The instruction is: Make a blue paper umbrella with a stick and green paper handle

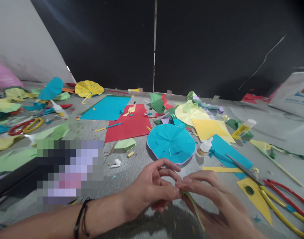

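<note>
My left hand (152,187) and my right hand (216,202) meet low in the middle of the view, fingertips pinched together on a thin green paper strip (195,209) that trails down between them. The left wrist wears a black cord bracelet (81,219). Just beyond the hands lies a round blue paper disc (171,143) with small cuts in it. A small glue bottle (204,147) lies beside the disc on its right.
A grey tabletop (132,166) is strewn with coloured paper: a red sheet (132,124), a blue sheet (107,108), a yellow sheet (209,128). Scissors (246,171) lie at the right, red-and-yellow handled ones (26,126) at the left. A yellow paper umbrella (89,88) sits far back.
</note>
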`<action>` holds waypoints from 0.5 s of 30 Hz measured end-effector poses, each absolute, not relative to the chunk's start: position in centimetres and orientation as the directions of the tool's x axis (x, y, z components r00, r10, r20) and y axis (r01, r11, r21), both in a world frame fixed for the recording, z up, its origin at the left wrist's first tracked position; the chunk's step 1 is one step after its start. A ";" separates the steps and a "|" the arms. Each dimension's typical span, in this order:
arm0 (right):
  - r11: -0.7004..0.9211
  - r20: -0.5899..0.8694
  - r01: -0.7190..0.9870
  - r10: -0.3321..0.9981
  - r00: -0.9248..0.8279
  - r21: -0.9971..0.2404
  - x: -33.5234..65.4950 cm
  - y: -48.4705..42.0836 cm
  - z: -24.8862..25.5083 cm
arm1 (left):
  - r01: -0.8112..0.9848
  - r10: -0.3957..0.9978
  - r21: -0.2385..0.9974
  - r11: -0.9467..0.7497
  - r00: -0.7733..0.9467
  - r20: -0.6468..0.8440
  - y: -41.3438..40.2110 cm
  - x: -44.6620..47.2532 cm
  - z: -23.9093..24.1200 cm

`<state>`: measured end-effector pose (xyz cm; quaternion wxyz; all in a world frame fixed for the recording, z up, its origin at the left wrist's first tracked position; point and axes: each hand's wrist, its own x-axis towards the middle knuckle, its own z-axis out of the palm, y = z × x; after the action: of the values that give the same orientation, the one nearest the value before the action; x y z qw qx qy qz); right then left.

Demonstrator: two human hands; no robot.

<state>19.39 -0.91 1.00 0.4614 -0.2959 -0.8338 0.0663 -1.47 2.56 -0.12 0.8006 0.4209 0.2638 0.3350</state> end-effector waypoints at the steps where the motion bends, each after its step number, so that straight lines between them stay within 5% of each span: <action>1: 0.820 0.729 0.428 0.551 -0.406 -0.381 19.4 -0.9 1.0 | -0.316 0.750 0.844 0.432 0.646 -0.142 2.5 -1.5 -0.1; 15: 0.843 0.717 0.402 0.524 -0.460 -0.358 19.5 -0.9 1.5 | -0.309 0.752 0.848 0.431 0.643 -0.148 2.4 -1.7 0.3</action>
<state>19.53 -0.94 1.49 0.4432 -0.2717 -0.8515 0.0687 -1.67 2.37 0.33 0.8036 0.4191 0.2642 0.3298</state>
